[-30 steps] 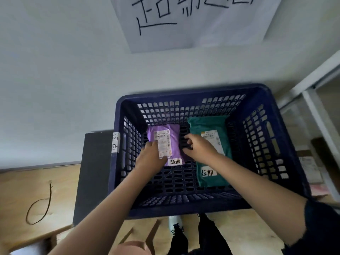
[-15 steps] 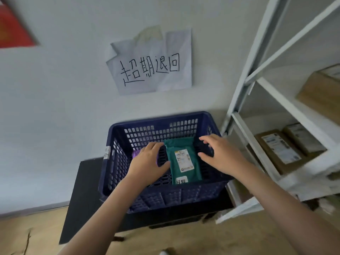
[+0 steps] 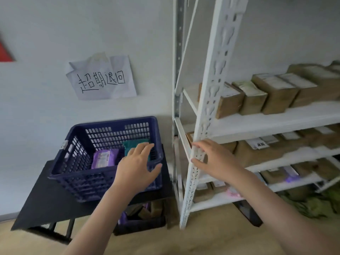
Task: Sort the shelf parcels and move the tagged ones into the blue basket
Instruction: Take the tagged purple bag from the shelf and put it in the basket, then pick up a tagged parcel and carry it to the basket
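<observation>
The blue basket (image 3: 77, 177) stands on a black table at the left. Inside it lie a purple parcel (image 3: 104, 158) and a green parcel (image 3: 133, 144), partly hidden behind my left hand (image 3: 137, 168). That hand hovers over the basket's right side with fingers spread, holding nothing. My right hand (image 3: 211, 159) is raised in front of the white shelf's front post (image 3: 207, 111), fingers relaxed and empty. Several brown cardboard parcels (image 3: 253, 96) sit in rows on the shelf boards to the right.
A handwritten paper sign (image 3: 103, 78) is taped to the wall above the basket. Under the black table (image 3: 46, 199) stands a dark crate (image 3: 139, 219) with more parcels. Green cloth (image 3: 312, 203) lies on the wooden floor at the lower right.
Both hands have lifted out of the basket, leaving the purple and green parcels inside. My view has swung up and right, and the shelf has come into sight.
</observation>
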